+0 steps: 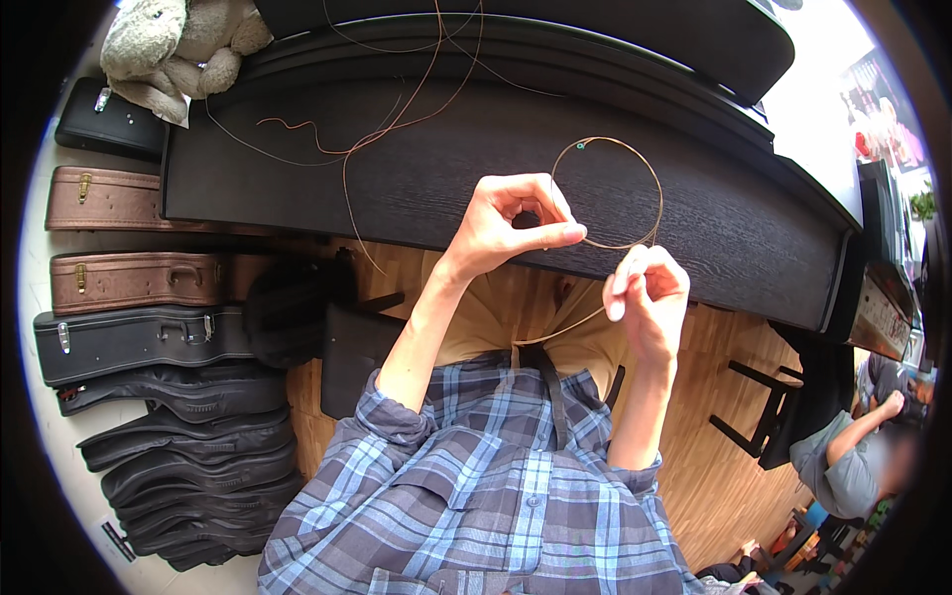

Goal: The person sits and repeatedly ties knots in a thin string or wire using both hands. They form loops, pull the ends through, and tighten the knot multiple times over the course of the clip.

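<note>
A bronze-coloured wound string, apparently a guitar string, forms a round coil above the front of a black wooden cabinet. A small green ring end sits at the coil's upper left. My left hand pinches the coil's lower left side between thumb and fingers. At its lower right, my right hand has its fingertips closed on the string. A loose tail of the string curves from below the right hand toward my lap. Several loose copper and silvery strings lie tangled on the cabinet, one hanging over its front edge.
A grey plush toy sits at the far left. Brown instrument cases, a black case and several black gig bags line the left side. On the right are a black stool and another person.
</note>
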The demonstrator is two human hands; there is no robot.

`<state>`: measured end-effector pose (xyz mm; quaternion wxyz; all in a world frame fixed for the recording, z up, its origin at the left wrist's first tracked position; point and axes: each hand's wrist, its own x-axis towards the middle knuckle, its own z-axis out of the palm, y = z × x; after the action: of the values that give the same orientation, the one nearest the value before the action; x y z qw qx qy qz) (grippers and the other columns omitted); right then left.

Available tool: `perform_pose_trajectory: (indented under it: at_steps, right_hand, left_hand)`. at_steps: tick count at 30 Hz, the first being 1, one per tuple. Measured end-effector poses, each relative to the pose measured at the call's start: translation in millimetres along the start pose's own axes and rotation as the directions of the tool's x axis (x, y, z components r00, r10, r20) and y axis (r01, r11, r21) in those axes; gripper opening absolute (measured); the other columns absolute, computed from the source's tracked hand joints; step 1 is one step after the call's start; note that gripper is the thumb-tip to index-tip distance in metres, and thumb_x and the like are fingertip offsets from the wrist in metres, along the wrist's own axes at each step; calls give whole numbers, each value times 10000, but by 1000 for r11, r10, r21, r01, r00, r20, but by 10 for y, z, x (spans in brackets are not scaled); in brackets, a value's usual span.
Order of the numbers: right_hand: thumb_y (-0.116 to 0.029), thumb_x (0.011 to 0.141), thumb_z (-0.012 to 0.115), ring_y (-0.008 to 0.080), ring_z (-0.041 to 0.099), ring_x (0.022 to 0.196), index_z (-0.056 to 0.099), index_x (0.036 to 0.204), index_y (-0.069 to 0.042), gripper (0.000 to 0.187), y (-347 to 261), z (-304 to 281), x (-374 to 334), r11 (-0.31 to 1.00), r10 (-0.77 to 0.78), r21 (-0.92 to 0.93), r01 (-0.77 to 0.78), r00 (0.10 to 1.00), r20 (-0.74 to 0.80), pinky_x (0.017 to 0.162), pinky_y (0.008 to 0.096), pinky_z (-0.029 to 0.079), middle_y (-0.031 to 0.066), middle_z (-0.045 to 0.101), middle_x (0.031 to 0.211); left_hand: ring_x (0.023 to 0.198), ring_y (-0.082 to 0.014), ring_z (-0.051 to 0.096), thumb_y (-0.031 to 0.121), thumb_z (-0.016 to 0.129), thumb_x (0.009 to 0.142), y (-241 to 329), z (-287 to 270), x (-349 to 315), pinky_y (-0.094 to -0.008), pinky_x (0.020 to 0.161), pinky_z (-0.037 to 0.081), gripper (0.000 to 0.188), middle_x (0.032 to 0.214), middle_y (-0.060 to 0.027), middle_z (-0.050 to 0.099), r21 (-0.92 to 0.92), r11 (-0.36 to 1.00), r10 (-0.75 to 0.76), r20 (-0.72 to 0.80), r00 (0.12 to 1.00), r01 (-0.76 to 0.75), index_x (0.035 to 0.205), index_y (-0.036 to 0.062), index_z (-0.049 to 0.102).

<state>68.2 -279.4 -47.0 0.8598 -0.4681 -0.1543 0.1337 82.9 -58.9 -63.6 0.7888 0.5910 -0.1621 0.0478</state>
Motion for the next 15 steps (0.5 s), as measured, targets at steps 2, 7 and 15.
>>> perform_pose_trajectory:
  at_steps: [2, 7, 15]
  right_hand:
    - [-26, 900, 756, 140, 635, 736, 682, 914, -15, 76, 112, 55, 68, 994, -92, -58, 92, 996, -10, 652, 255, 522, 87, 651, 911]
    - [-31, 869, 796, 199, 682, 955, 703, 928, -42, 112, 314, 210, 154, 970, -240, -36, 239, 935, -260, 839, 315, 561, 135, 685, 1143]
    - [47, 874, 763, 212, 746, 855, 698, 964, -12, 125, 347, 432, 159, 935, -328, -272, 229, 851, -411, 788, 322, 623, 143, 744, 969]
  left_hand:
    - [730, -120, 655, -51, 826, 793, 0, -2, -4, -257, 645, 529, 158, 818, -69, 696, 33, 999, -3, 20, 1000, 3, 820, 5, 681]
    - [739, -125, 673, -57, 843, 761, 0, -19, -3, -261, 668, 536, 154, 812, -77, 723, 106, 994, -16, 72, 997, 8, 811, 13, 716]
    - [702, -103, 660, 6, 896, 731, -8, -14, -1, -242, 640, 519, 182, 771, -42, 729, 166, 986, -18, 85, 996, 4, 805, 27, 731]
